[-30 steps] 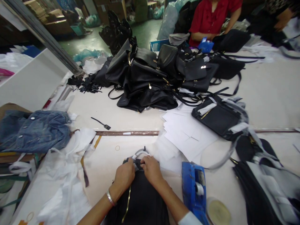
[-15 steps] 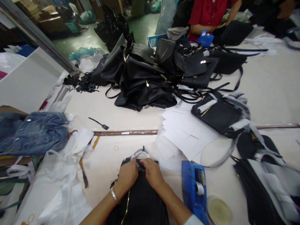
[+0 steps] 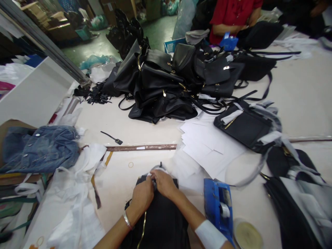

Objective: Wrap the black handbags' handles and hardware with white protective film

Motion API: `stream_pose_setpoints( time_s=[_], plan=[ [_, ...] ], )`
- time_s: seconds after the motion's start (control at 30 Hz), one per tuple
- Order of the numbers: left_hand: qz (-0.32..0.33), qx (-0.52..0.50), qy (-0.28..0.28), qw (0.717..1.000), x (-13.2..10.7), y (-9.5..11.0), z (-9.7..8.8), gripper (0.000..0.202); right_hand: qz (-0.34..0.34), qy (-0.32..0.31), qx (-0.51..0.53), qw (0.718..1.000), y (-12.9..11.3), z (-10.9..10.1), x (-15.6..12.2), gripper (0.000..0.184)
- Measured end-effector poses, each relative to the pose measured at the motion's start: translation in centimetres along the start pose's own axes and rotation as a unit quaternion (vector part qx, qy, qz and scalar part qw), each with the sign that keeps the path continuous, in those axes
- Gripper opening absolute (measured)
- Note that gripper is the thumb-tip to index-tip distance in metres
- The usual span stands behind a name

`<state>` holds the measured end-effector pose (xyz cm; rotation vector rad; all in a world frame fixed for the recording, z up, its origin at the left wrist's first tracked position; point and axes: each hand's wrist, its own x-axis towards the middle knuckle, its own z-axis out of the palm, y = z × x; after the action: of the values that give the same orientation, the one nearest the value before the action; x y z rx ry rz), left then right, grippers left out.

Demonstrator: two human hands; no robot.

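Observation:
In front of me on the table lies a black bag with a gold zipper down its left part. A loop handle in pale wrapping stands up at its far end. My left hand is closed with its fingertips at the left foot of that handle. My right hand reaches over from the other side, fingers pinched at the same spot and touching the left fingertips. Exactly what lies between the fingers is hidden. A blue tape dispenser stands right of the bag, with a round roll beside it.
A heap of black bags fills the table's far middle. White paper sheets and a wrapped black bag lie to the right. At left are denim clothing and white wrapping. A person in red works across the table.
My right hand has moved left across the handle's base to meet my left hand. The left hand stays at the handle's left foot. The view has shifted slightly.

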<state>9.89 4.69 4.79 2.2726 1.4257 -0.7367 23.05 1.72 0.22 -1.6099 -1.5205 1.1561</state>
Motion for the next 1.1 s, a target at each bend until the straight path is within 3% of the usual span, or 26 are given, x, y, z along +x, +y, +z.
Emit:
stream_pose_setpoints(
  time_s=[0.23, 0.4, 0.57, 0.67, 0.9, 1.1],
  plan=[
    [-0.017, -0.009, 0.008, 1.0, -0.1, -0.1, 0.0, 0.026, 0.028, -0.037, 0.056, 0.997, 0.4, 0.3, 0.0, 0.04],
    [-0.015, 0.011, 0.007, 1.0, 0.2, 0.4, 0.2, 0.028, 0.012, -0.063, 0.006, 0.998, -0.3, -0.8, -0.1, 0.04],
    [0.012, 0.036, 0.03, 0.999, 0.6, 0.0, 0.5, 0.03, 0.079, 0.054, -0.124, 0.988, -0.9, -1.7, -2.0, 0.034],
    [0.021, 0.046, 0.037, 0.998, 0.7, -0.1, 0.6, 0.03, 0.106, 0.07, -0.115, 0.985, -0.4, -1.5, -3.3, 0.031],
    [0.042, 0.069, 0.049, 0.996, 0.5, 1.2, 0.5, 0.034, 0.064, 0.065, -0.049, 0.995, 1.2, -0.4, -4.2, 0.033],
    [0.027, 0.014, 0.001, 1.0, 1.2, 2.7, 0.2, 0.03, 0.016, 0.036, -0.033, 0.999, 1.1, 0.1, -4.8, 0.039]
  ],
)
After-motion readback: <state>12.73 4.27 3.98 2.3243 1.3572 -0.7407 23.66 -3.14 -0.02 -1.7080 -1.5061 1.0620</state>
